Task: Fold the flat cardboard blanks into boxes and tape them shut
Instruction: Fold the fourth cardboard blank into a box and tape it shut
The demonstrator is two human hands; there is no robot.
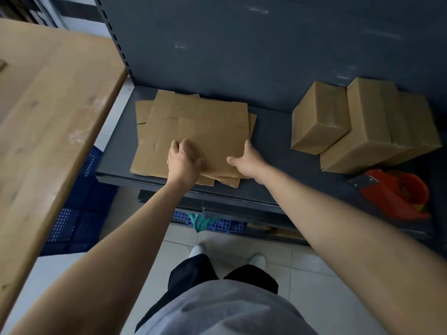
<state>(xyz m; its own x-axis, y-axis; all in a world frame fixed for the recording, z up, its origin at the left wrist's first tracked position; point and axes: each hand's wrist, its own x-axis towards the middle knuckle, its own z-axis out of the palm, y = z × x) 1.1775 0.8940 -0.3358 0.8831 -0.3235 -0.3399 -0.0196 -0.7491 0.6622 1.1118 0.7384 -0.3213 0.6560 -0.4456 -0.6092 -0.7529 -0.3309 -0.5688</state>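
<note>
Head view, blanks: stack of flat cardboard blanks (pixel 193 134) lies on the dark shelf (pixel 271 146).
Left hand (pixel 183 160): grip spread flat, pressing the top blank.
Right hand (pixel 246 160): grip pinching the top blank's right edge.
Finished boxes (pixel 362 126): right, behind a red tape dispenser (pixel 396 194).

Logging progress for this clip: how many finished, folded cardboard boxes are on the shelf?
2 visible: a smaller brown cardboard box leaning on a larger brown cardboard box, both at the dark shelf's right end. Others could be hidden behind them.
</note>
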